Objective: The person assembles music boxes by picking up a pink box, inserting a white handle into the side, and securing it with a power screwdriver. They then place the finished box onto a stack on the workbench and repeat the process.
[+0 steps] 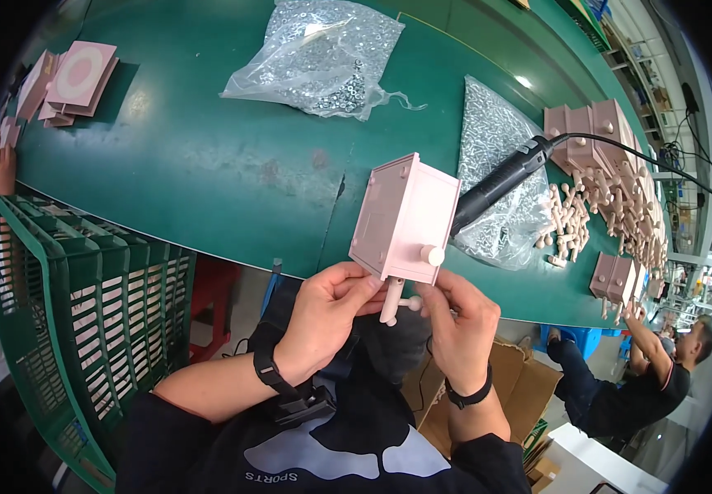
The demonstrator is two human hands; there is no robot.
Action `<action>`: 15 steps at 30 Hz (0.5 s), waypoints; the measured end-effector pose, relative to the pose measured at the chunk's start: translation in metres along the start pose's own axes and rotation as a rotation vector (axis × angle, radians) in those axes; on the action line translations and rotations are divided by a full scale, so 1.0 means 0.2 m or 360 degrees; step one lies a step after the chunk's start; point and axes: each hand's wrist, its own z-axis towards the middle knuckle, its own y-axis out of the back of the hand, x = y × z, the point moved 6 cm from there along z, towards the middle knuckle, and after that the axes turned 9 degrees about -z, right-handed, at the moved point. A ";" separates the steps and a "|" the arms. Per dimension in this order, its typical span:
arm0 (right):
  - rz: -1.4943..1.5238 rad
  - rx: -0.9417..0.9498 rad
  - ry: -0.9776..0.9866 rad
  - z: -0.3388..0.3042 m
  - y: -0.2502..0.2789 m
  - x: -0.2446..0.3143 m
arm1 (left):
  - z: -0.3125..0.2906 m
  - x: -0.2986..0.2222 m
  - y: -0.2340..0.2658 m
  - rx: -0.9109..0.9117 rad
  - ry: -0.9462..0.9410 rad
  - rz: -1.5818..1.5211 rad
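Observation:
A small pink box with a round knob on one face is tilted over the near edge of the green table. My left hand is closed at its lower corner, the thumb beside a pink turned leg that sticks out below. My right hand is closed at the other lower corner, its fingertips at a second pink leg; the exact grip is partly hidden. Just behind the box lies a black corded electric screwdriver.
Bags of screws and metal nuts lie on the table. Loose pink legs and more pink boxes are on the right. A green crate stands left; a co-worker sits right.

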 end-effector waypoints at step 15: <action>0.0076 -0.0172 0.0034 -0.02 -0.01 0.00 | 0.01 0.04 -0.02 -0.0061 0.0206 -0.0132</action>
